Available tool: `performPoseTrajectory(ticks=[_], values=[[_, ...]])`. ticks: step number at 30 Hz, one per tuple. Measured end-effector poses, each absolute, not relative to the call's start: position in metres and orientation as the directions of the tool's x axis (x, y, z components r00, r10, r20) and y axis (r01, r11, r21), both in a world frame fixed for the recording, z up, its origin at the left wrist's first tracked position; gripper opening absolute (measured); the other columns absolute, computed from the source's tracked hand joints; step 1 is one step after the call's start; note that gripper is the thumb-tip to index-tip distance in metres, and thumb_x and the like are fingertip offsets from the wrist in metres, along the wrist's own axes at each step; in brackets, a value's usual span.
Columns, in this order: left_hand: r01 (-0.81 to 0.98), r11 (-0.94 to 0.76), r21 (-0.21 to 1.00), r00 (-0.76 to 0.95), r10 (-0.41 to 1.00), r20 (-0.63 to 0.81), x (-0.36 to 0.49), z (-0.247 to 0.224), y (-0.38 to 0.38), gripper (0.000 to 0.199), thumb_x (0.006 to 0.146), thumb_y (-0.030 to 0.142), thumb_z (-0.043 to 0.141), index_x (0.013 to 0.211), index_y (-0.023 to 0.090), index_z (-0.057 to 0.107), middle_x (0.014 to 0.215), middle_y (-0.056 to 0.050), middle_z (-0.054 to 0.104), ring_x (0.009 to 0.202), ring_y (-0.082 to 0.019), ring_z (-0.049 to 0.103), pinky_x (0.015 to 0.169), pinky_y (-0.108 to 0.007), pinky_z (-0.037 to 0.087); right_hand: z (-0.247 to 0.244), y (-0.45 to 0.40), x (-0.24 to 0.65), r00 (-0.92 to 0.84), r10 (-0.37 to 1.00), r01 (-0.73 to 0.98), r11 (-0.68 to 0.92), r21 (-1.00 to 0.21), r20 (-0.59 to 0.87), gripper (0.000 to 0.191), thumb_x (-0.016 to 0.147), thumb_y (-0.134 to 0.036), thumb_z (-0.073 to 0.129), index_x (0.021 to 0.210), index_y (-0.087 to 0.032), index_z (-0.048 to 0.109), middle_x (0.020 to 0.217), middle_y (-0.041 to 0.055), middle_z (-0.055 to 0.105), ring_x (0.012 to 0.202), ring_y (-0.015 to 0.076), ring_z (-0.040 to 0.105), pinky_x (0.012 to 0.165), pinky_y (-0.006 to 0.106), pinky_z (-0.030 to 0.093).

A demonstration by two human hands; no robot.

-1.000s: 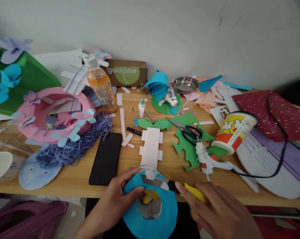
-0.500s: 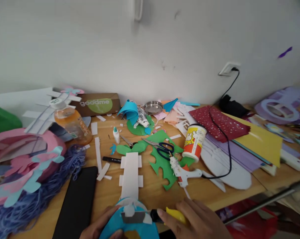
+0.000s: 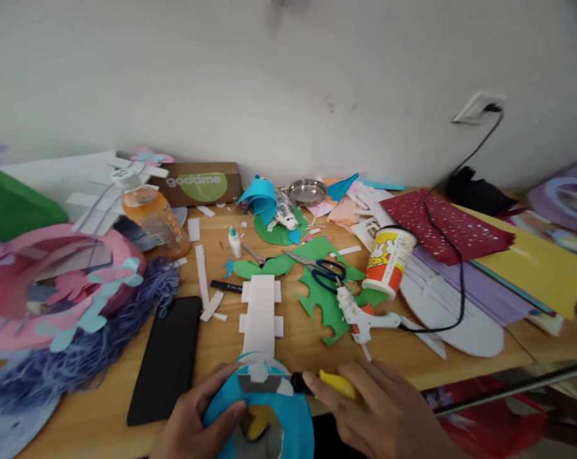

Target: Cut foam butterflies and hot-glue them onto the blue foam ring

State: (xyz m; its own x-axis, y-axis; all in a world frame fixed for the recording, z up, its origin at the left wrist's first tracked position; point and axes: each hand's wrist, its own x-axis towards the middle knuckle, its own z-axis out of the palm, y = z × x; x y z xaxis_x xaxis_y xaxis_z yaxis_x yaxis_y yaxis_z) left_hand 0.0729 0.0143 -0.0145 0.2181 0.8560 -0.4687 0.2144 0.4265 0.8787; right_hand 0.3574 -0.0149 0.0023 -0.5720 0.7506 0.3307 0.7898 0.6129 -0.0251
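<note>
My left hand grips the left side of a blue paper ring, its thumb lying over the rim. Grey and white pieces show on the ring's upper part, and something yellow is visible through its opening. A white paper strip with side tabs extends from the ring across the table. My right hand is closed around a yellow-and-black tool, whose black end points left at the ring's upper right edge. What kind of tool it is, I cannot make out.
A black phone lies left of the ring. Farther right are a white glue gun with a black cord, scissors, green cut paper and a paper cup. Blue yarn and a pink paper ring sit left.
The view has shifted, showing more of the blue ring and its opening. The tool's black end stays by the ring's upper right edge. Both hands keep their hold.
</note>
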Motion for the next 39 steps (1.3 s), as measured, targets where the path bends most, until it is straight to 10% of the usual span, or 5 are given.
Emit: performPoseTrajectory(ticks=[39], values=[[0.044,0.449,0.893,0.322,0.84,-0.438,0.072,-0.025,0.007,0.045,0.085,0.039,0.071,0.128,0.028,0.065,0.13,-0.004,0.066,0.118,-0.026,0.061,0.097,-0.028,0.05,0.001,-0.021,0.36,-0.634,0.737,0.763,0.645,0.036,0.236,0.045,0.1,-0.024,0.035,0.143,-0.027,0.049,0.091,0.0072,0.063,0.074,0.0181,0.061,0.068,0.032,0.045]])
